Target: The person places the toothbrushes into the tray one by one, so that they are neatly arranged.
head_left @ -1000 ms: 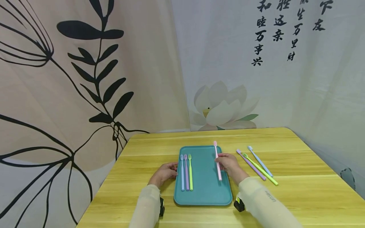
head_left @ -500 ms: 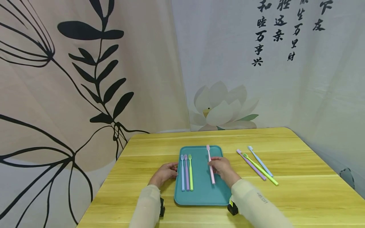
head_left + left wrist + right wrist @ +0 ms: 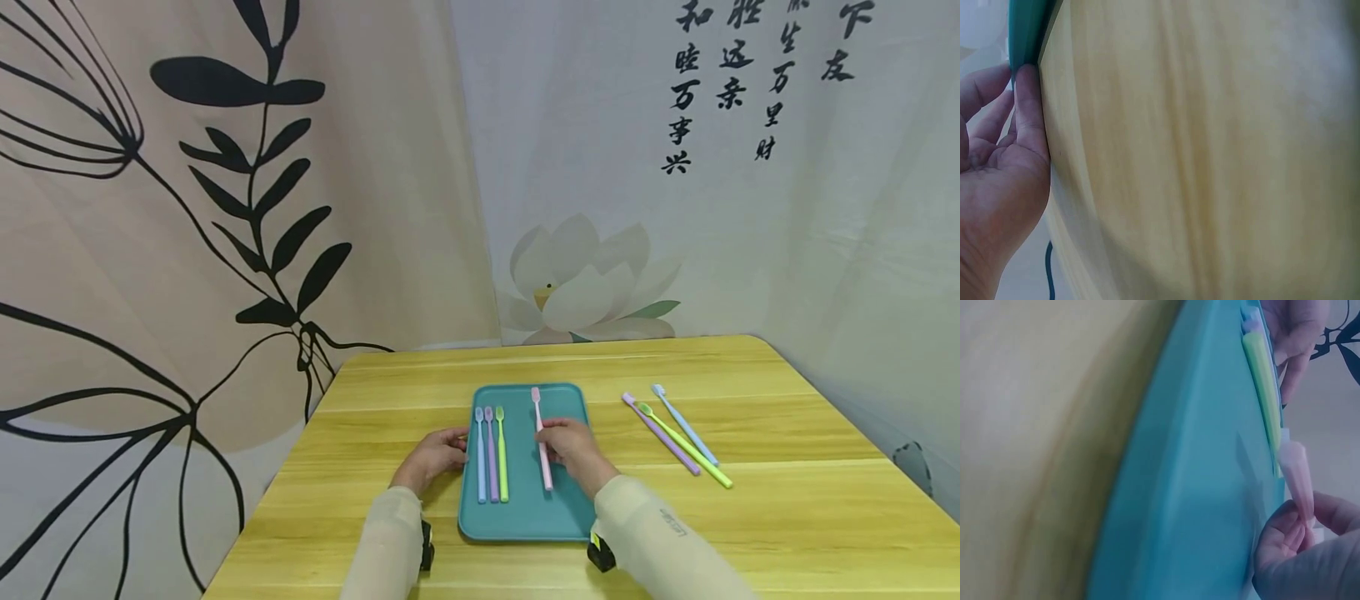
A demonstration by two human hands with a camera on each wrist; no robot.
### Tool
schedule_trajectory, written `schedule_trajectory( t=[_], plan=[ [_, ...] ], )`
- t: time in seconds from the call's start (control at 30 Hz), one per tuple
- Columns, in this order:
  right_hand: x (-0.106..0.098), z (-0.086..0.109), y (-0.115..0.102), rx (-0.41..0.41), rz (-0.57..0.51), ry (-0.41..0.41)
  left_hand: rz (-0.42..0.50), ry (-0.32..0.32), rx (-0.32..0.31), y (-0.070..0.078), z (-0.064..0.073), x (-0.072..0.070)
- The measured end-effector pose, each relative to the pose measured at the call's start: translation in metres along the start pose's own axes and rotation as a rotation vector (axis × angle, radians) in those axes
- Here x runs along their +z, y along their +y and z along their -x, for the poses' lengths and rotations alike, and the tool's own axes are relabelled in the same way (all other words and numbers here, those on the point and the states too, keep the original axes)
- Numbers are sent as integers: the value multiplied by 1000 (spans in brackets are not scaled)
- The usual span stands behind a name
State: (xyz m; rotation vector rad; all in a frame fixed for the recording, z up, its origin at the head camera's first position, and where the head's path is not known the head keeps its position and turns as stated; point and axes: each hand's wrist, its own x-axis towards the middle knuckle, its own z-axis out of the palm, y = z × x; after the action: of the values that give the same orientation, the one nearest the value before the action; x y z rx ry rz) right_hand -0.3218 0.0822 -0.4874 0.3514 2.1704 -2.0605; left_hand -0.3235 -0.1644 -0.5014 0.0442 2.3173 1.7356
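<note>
Right hand point(image 3: 567, 446) pinches a pink toothbrush point(image 3: 545, 467) above the tray point(image 3: 525, 521).
Left hand point(image 3: 431, 457) grips the tray's edge, near three toothbrushes point(image 3: 492, 467).

Right hand point(image 3: 1313, 565) observed pinching a pink handle point(image 3: 1296, 472) over a teal tray point(image 3: 1191, 500), a green handle point(image 3: 1262, 381) lying on it beside the left hand point(image 3: 1297, 331) at the tray's edge

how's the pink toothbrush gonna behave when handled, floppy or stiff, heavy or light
Probably stiff: the pink toothbrush looks straight despite being held only near its middle. Likely light, since the right grip pinches it with fingertips alone. It might swivel there, being so slim.
</note>
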Motion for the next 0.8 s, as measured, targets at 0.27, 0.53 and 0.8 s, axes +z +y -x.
schedule_trajectory(
  t=[0.27, 0.53, 0.8],
  plan=[
    [13, 2, 2, -7, 16, 18, -2, 0, 5, 0, 2, 0],
    [19, 5, 4, -23, 52, 24, 9, 8, -1, 1, 2, 0],
    [25, 6, 4, -30, 95, 48, 16, 7, 9, -1, 1, 0]
  ],
)
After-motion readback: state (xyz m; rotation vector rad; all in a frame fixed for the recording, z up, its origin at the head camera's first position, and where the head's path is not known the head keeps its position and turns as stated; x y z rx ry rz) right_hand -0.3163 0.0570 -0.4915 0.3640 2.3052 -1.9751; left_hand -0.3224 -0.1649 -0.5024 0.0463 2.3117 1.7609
